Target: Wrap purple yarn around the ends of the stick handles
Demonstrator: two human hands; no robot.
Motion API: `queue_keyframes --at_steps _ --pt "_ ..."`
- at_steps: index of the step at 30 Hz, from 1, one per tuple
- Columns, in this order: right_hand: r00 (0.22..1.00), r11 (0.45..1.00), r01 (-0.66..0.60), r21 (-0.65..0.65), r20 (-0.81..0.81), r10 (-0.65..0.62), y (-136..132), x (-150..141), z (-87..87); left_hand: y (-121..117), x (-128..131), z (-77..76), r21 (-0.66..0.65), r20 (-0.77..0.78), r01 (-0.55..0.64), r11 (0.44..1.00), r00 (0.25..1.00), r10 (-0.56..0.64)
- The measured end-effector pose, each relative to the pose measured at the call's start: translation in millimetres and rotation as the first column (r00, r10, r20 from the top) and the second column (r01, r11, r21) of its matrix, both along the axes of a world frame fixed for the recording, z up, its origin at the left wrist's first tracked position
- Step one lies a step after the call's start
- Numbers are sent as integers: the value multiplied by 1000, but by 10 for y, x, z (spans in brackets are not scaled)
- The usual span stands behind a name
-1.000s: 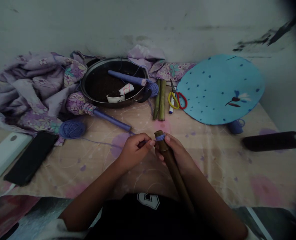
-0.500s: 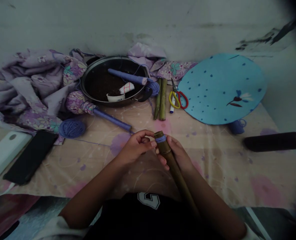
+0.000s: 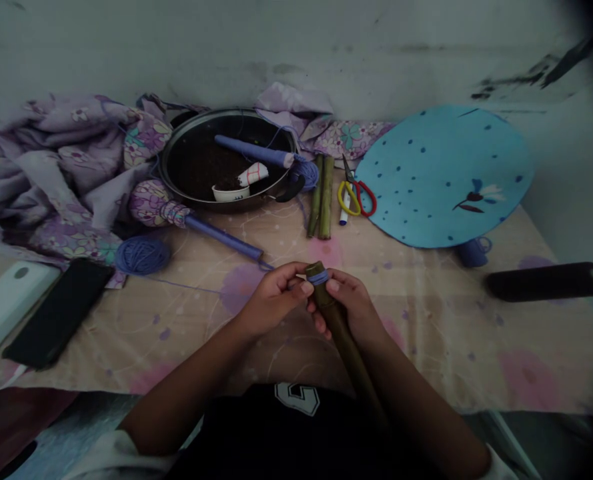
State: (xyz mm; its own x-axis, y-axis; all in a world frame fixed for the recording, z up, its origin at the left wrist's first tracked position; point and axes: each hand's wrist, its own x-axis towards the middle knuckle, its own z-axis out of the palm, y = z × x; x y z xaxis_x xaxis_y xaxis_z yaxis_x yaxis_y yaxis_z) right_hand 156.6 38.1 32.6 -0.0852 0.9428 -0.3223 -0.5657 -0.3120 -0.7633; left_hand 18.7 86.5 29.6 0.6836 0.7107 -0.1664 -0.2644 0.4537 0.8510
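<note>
A brown bamboo tube [image 3: 345,341] slants up from my lap, its open top end away from me. Several turns of purple yarn [image 3: 318,277] ring it just below that end. My right hand [image 3: 355,300] is wrapped around the tube from the right, thumb near the yarn turns. At the left side of the tube, my left hand [image 3: 277,297] is closed in a pinch, fingertips touching it by the yarn. From the purple yarn ball [image 3: 142,255] a strand runs across the cloth to my left hand. Part of both hands' fingers is hidden behind the tube.
Farther back are a black pan [image 3: 196,190] holding dark material, a yarn-wrapped stick [image 3: 226,239], bamboo pieces [image 3: 326,200], scissors [image 3: 359,199] and a blue oval board [image 3: 436,173]. A black phone [image 3: 59,317] and white device [image 3: 11,307] lie left; a dark cylinder [image 3: 541,283] lies right.
The tube's top has shifted slightly left and become more upright. My right thumb has come round onto the front of the tube by the yarn turns. My left hand keeps its pinch.
</note>
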Motion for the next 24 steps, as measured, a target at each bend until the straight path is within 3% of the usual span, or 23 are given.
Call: queue_keyframes --at_steps 8,11,17,24 --pt "993 997 -69 -46 93 74 13 -8 13 24 -1 -6 78 -54 20 997 998 -16" --pt "992 993 -105 -45 62 108 14 -13 9 -11 -4 -15 177 -80 -18 984 996 33" --pt "993 991 -119 -59 -10 119 6 39 36 -51 -28 -75 445 -228 -83 891 952 203" --pt "995 988 -94 -122 26 98 14 15 65 -33 -28 -112 579 -302 -62 813 910 285"
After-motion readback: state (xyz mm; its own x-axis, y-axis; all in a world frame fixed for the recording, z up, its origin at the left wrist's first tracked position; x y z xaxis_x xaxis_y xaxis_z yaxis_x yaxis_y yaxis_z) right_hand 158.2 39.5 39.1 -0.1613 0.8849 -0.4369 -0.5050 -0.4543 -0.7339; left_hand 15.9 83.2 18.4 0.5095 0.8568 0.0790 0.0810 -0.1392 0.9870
